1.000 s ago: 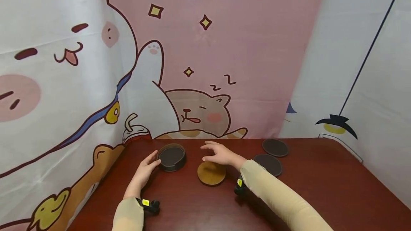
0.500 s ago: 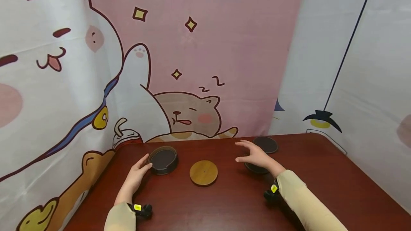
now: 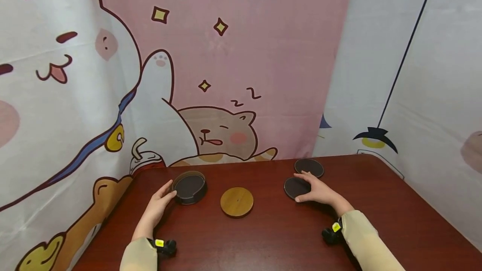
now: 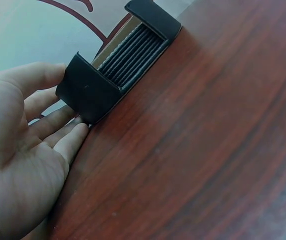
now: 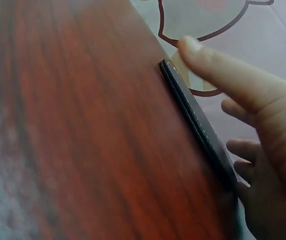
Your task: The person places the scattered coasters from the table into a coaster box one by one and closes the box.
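In the head view, my left hand (image 3: 155, 207) touches the left side of a round black coaster holder (image 3: 190, 195). The left wrist view shows several dark coasters (image 4: 135, 57) stacked inside it, seen through the gap in its wall. Thumb and fingers of that hand lie against the outer wall. On the right, my right hand (image 3: 320, 192) reaches over a flat round dark coaster (image 3: 294, 187) with thumb and fingers spread. In the right wrist view, the coaster's edge (image 5: 197, 125) lies by the fingers, which do not grip it; contact is hard to tell.
A round yellow-brown wooden disc (image 3: 237, 202) lies between the hands. Behind the dark coaster, another dark coaster (image 3: 308, 167) lies near the back edge. All rest on a reddish-brown table (image 3: 241, 241), with a printed cloth (image 3: 278, 53) hanging behind it.
My right hand has moved from above the wooden disc rightward to the front dark coaster, and lowered there. My left hand stays at the holder. The head view has turned slightly right.
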Demonstrator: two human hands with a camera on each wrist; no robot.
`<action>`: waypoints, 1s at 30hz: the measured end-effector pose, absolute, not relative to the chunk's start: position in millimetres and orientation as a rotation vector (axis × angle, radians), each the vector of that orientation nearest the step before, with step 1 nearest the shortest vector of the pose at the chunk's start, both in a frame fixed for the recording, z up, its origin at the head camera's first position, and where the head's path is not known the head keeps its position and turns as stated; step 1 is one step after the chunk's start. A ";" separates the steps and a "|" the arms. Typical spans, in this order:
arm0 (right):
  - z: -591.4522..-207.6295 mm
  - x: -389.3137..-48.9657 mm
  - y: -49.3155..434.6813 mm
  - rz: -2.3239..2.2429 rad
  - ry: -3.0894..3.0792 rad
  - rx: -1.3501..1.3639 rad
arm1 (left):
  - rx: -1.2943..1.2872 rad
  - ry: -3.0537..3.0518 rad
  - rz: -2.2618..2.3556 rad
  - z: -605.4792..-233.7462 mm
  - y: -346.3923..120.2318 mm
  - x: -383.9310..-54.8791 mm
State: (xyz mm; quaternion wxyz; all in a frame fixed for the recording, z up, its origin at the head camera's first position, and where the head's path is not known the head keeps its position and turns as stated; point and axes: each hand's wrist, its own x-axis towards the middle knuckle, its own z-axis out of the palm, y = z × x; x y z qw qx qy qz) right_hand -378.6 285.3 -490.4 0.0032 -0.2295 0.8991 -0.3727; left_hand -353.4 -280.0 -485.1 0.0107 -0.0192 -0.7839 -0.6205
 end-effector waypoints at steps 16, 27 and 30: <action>-491.4 -372.3 287.6 -1.086 2.787 -0.701 | -0.026 -2.453 -1.934 -487.4 -279.1 -354.1; -487.8 -369.2 294.5 -1.070 2.680 -0.730 | -0.036 -2.455 -1.933 -485.9 -278.6 -355.8; -487.5 -368.4 293.3 -1.077 2.685 -0.747 | -0.035 -2.459 -1.927 -485.2 -278.1 -353.7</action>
